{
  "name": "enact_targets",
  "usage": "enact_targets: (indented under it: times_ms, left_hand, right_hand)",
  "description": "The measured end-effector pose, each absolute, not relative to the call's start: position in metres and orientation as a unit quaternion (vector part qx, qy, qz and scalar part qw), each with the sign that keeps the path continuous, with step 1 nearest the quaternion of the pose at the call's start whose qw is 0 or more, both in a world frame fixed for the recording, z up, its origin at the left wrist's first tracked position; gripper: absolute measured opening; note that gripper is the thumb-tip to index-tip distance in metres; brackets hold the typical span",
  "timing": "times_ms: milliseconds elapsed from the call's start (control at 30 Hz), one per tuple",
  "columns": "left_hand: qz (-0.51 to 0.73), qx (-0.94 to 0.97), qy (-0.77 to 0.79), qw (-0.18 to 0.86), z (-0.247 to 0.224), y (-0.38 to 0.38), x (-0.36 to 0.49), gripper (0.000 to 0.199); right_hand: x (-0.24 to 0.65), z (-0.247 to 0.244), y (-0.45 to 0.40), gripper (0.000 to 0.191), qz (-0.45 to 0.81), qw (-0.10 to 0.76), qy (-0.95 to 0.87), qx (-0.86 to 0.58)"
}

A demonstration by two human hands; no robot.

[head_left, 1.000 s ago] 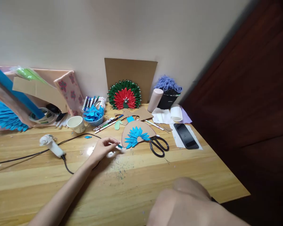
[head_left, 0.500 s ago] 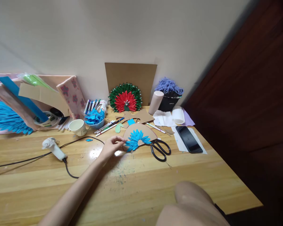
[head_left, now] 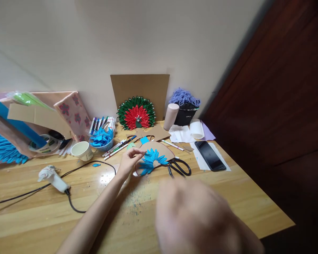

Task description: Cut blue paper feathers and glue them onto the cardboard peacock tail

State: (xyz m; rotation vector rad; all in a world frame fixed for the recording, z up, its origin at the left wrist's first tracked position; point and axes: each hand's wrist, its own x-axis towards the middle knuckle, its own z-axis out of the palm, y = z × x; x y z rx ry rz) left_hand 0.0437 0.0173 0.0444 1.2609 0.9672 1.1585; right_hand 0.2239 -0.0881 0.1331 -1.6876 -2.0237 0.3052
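Observation:
My left hand (head_left: 131,162) hovers at the left side of a rounded cardboard piece (head_left: 161,147), thumb and fingertips pinched together. Whatever lies between those fingertips is too small to make out. A fan of blue ribbon petals (head_left: 153,160) is set on the cardboard around a small bare patch. Motion smears my right hand (head_left: 193,211), which is close to the camera at the lower right; its fingers cannot be read. Black-handled scissors (head_left: 184,166) lie partly under the cardboard's right edge, with part of one handle hidden by my right hand.
A glue gun (head_left: 54,179) with its cord rests at left, near a paper cup (head_left: 82,151) and a bowl of blue petals (head_left: 102,139). Markers (head_left: 119,149) lie behind. A red-green peacock craft (head_left: 137,114) stands against a board (head_left: 140,84). A phone (head_left: 210,156) lies right.
My left hand has risen from the blue petals' left edge and moved slightly up. My right hand has come up and inward, now blurred. The view has shifted a little.

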Motion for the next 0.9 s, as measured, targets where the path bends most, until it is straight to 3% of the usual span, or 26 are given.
enact_targets:
  times_ms: [133,233,367,533,700,900]
  left_hand:
    - [0.517,0.558,0.394,0.516,0.037,0.029,0.047,0.016]
    - [0.524,0.556,0.404,0.503,0.027,0.035,0.052,0.018]
    - [0.508,0.545,0.427,0.512,0.013,0.039,0.057,0.024]
    - [0.503,0.524,0.434,0.533,0.009,0.038,0.056,0.029]
    - [0.472,0.525,0.411,0.576,0.028,0.037,0.046,0.029]
    - [0.439,0.566,0.412,0.563,0.049,0.036,0.035,0.025]
  right_hand:
    - [0.254,0.09,-0.015,0.026,0.095,0.336,-0.698,-0.625]
    - [0.276,0.036,0.011,0.021,0.11,0.345,-0.614,-0.701]
    - [0.287,-0.007,0.017,0.027,0.275,0.362,-0.591,-0.667]
    - [0.285,-0.004,0.016,0.033,0.327,0.392,-0.574,-0.64]
    - [0.282,0.01,0.007,0.031,0.461,0.437,-0.519,-0.572]
    - [0.274,0.013,-0.003,0.026,0.49,0.394,-0.555,-0.545]
